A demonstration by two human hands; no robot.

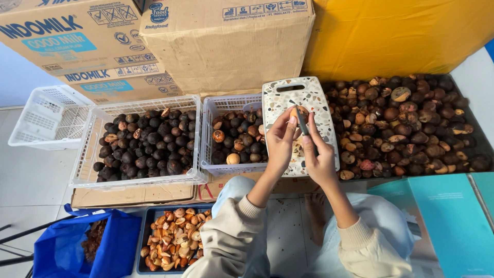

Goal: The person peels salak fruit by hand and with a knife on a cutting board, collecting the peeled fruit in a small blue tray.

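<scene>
My left hand (280, 141) pinches a small round brown nut (299, 111) over a speckled white cutting board (319, 100). My right hand (319, 159) grips a dark-handled knife (302, 122), its tip against the nut. Both hands hover above the board, close together. Beige sleeves cover my forearms.
A white basket (154, 180) of dark round nuts stands at left, a smaller one (208, 134) beside the board, an empty one (36, 116) at far left. A big pile of brown nuts (411, 128) lies right. Cardboard boxes (226, 41) behind; blue tray of shell pieces (175, 242) and blue bag (82, 247) below.
</scene>
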